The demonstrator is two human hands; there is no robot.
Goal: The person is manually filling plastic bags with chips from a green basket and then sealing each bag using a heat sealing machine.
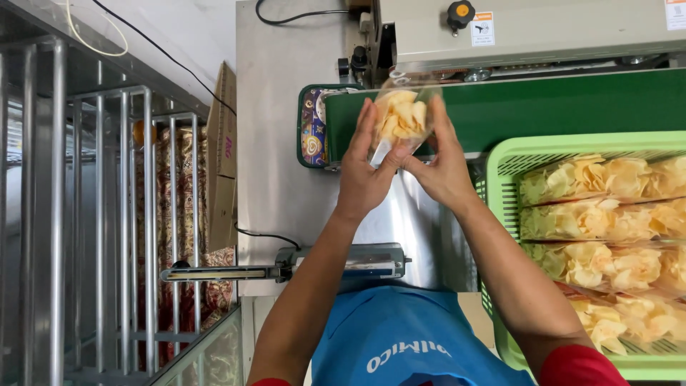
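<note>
A clear bag of yellow chips (401, 118) is held between the left hand (363, 171) and the right hand (443, 168), fingers clamped on its sides, above the near edge of the green conveyor belt (557, 107). The grip is judged light; the bag could slip or tilt, spilling chips. At the worktop's right edge, a green basket (500, 161) holds filled bags. Beyond the belt, the sealing machine (536, 32) could catch a skewed bag mouth.

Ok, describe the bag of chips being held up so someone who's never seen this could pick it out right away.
Find the green conveyor belt below the grey sealing machine. At its left end, the left hand and right hand hold one clear bag of yellow chips between them. Unlike the bags lying in the green basket, it is lifted.
</note>
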